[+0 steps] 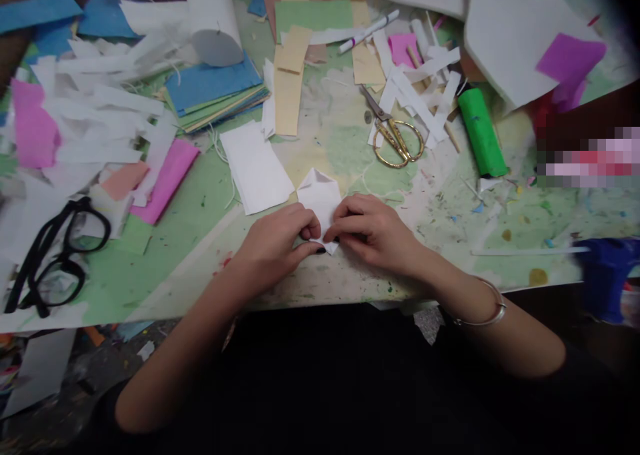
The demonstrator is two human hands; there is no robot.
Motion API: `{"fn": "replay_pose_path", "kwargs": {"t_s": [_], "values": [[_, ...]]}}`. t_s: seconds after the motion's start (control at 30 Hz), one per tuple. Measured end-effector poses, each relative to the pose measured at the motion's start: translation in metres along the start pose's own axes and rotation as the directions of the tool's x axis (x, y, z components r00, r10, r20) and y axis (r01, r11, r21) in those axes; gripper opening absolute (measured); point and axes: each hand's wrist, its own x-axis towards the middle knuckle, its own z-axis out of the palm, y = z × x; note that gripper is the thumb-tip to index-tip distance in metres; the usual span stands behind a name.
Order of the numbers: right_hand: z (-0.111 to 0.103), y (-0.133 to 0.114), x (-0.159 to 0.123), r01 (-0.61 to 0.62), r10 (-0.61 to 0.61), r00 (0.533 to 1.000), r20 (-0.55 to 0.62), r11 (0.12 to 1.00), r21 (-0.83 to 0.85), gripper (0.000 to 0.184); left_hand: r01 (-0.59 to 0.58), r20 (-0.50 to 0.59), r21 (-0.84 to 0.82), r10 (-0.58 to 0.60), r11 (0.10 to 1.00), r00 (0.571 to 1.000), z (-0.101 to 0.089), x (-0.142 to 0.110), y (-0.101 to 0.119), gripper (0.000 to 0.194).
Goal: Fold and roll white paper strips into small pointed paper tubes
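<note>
A small white paper [320, 198] with folded corners lies on the table in front of me, its far end coming to a point. My left hand [285, 238] pinches its near left edge between thumb and curled fingers. From the other side, my right hand [373, 231] grips the near right edge, fingertips close to the left thumb. Part of the near end is hidden under the fingers. Just left of it rests a stack of white paper sheets [257, 165]. Beyond my right hand lie scissors [395, 135] with gold handles.
Black glasses [63, 261] lie at the left beside heaped white paper scraps [115, 101]. Blue and green sheets [215, 85] are stacked behind. A green roll [483, 131] sits at the right, and a blue glue gun [607, 275] is at the right edge.
</note>
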Motion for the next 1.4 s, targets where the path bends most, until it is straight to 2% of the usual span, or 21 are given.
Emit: {"fn": "replay_pose_path", "kwargs": {"t_s": [0.23, 0.47, 0.63, 0.8, 0.9, 0.97, 1.03, 1.1, 1.17, 1.27, 1.4], "values": [[0.001, 0.001, -0.001, -0.012, 0.013, 1.000, -0.027, 1.000, 0.019, 0.022, 0.052, 0.046, -0.010, -0.052, 0.999, 0.998, -0.003, 0.005, 0.002, 0.008], [0.004, 0.004, -0.002, 0.064, -0.063, 0.997, -0.053, 0.998, 0.010, 0.028, 0.049, 0.076, -0.020, -0.047, 0.999, 0.996, -0.007, 0.008, -0.001, 0.005], [0.004, 0.004, -0.001, 0.073, -0.072, 0.996, -0.053, 0.997, 0.003, 0.029, 0.095, 0.105, -0.020, -0.092, 0.995, 0.990, -0.014, 0.008, 0.001, 0.005], [0.003, 0.004, -0.001, 0.059, -0.059, 0.997, -0.041, 0.998, 0.003, 0.030, 0.149, 0.094, 0.003, -0.148, 0.989, 0.984, -0.016, 0.008, 0.003, 0.008], [0.003, 0.004, -0.001, 0.059, -0.060, 0.998, -0.035, 0.998, -0.007, 0.032, 0.131, 0.063, 0.021, -0.132, 0.991, 0.989, -0.014, 0.006, 0.003, 0.008], [0.002, 0.003, -0.001, 0.057, -0.058, 0.998, -0.029, 0.998, -0.011, 0.033, 0.093, 0.014, 0.039, -0.094, 0.995, 0.996, -0.011, 0.003, 0.004, 0.008], [0.002, 0.003, -0.001, 0.056, -0.057, 0.998, -0.026, 0.998, -0.006, 0.033, 0.024, -0.098, 0.070, -0.017, 0.997, 0.995, -0.004, -0.002, 0.005, 0.009], [0.002, 0.004, -0.001, 0.057, -0.057, 0.998, -0.028, 0.998, -0.001, 0.033, -0.074, -0.254, 0.124, 0.104, 0.989, 0.962, 0.006, -0.008, 0.007, 0.012], [0.003, 0.004, -0.001, 0.056, -0.056, 0.998, -0.031, 0.998, -0.001, 0.033, -0.192, -0.347, 0.179, 0.245, 0.965, 0.905, 0.017, -0.017, 0.007, 0.017], [0.004, 0.005, -0.002, 0.059, -0.059, 0.997, -0.045, 0.998, -0.001, 0.031, -0.357, -0.301, 0.178, 0.396, 0.917, 0.867, 0.031, -0.031, 0.006, 0.015], [0.004, 0.005, -0.001, 0.061, -0.060, 0.996, -0.062, 0.998, 0.011, 0.027, -0.367, -0.269, 0.271, 0.436, 0.890, 0.859, 0.039, -0.048, 0.003, 0.029]]}}
